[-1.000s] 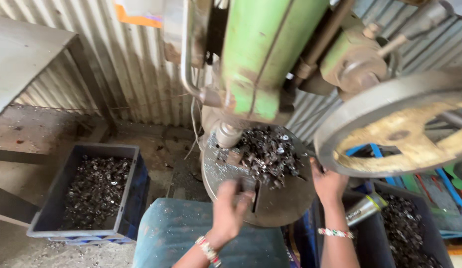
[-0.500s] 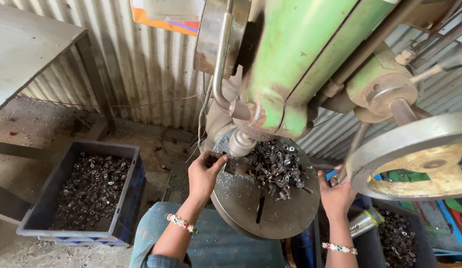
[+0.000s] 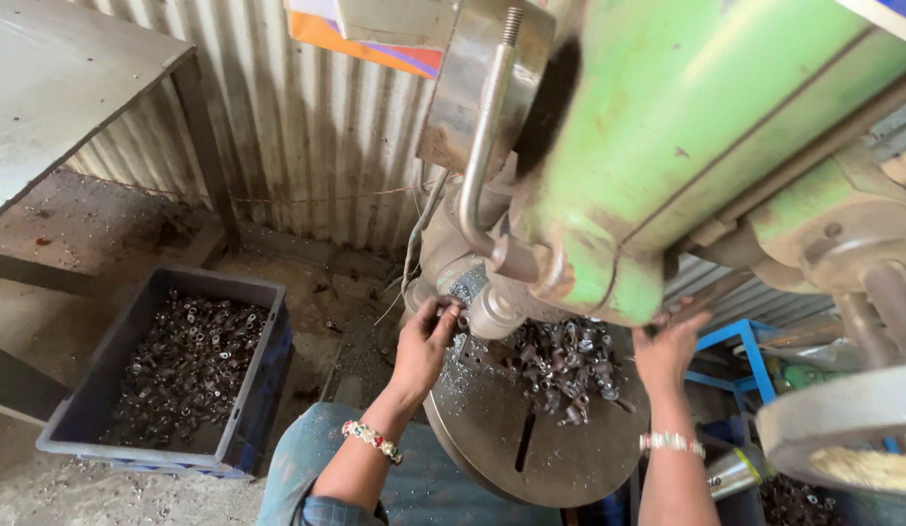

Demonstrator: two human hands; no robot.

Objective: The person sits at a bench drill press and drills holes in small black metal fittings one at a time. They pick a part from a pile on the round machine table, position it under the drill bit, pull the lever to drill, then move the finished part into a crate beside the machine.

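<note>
My left hand [image 3: 425, 341] reaches to the far left edge of the round steel machine table [image 3: 501, 429], fingers pinched on a small dark metal part beside the spindle [image 3: 494, 312]. My right hand [image 3: 667, 353] rests at the right side of the pile of small metal parts [image 3: 562, 365] on that table, partly hidden under the green machine head [image 3: 686, 146]. What the right fingers hold cannot be seen. Both wrists wear bracelets.
A dark blue crate [image 3: 170, 375] full of small metal parts stands on the floor at the left. A grey bench [image 3: 54, 88] is above it. Corrugated metal wall [image 3: 297, 136] behind. A large handwheel [image 3: 842, 429] and a blue frame [image 3: 740, 365] are at the right.
My left hand has moved from the table's front middle up and left to the spindle side. My right hand has shifted up toward the pile. The view has moved closer under the machine head.
</note>
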